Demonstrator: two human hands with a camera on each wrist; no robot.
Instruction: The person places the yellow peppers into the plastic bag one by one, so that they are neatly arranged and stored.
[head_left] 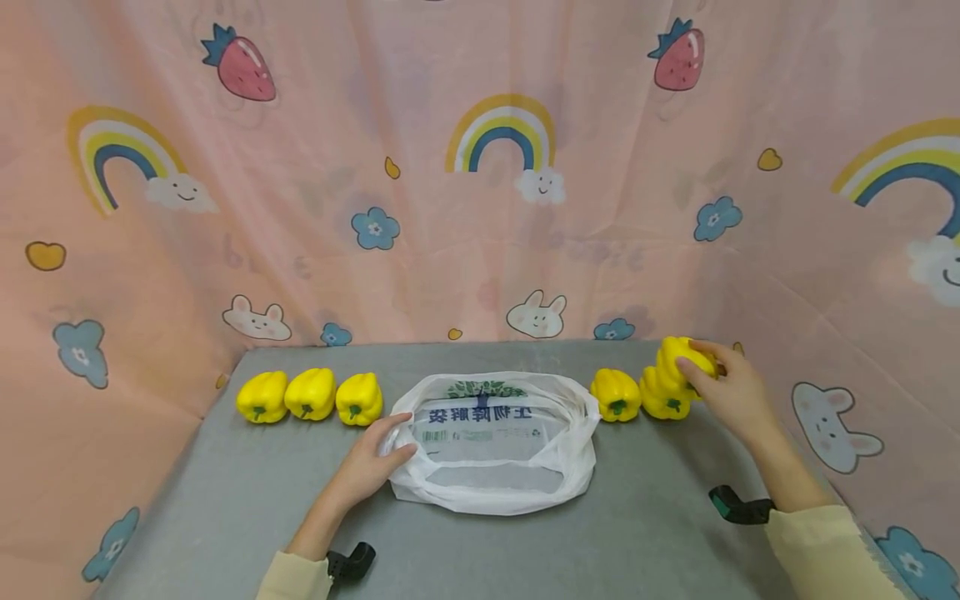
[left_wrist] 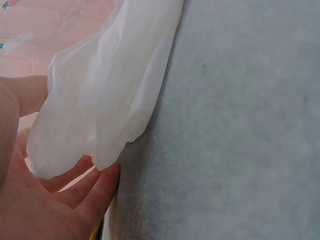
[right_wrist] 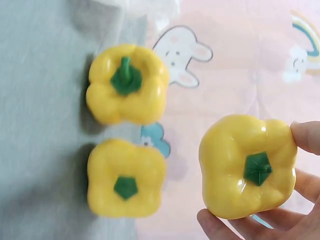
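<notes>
A white plastic bag (head_left: 495, 492) with green print and dark lettering lies with its mouth spread, mid-table. My left hand (head_left: 367, 467) is at its left edge, thumb and fingers around the bag's side; in the left wrist view the hand (left_wrist: 60, 200) is against the white film (left_wrist: 110, 90). My right hand (head_left: 731, 392) holds a yellow pepper (head_left: 682, 360) above the table's right part. In the right wrist view, fingers and thumb grip that pepper (right_wrist: 245, 170) by its sides. Two more peppers, one (head_left: 617, 395) beside the bag and one (head_left: 663, 396) partly hidden behind the held pepper, stand there.
Three yellow peppers, the leftmost (head_left: 262, 397), the middle (head_left: 311, 393) and the right one (head_left: 360, 398), form a row left of the bag. The grey table (head_left: 495, 558) meets a pink patterned curtain (head_left: 420, 275) at its back and sides.
</notes>
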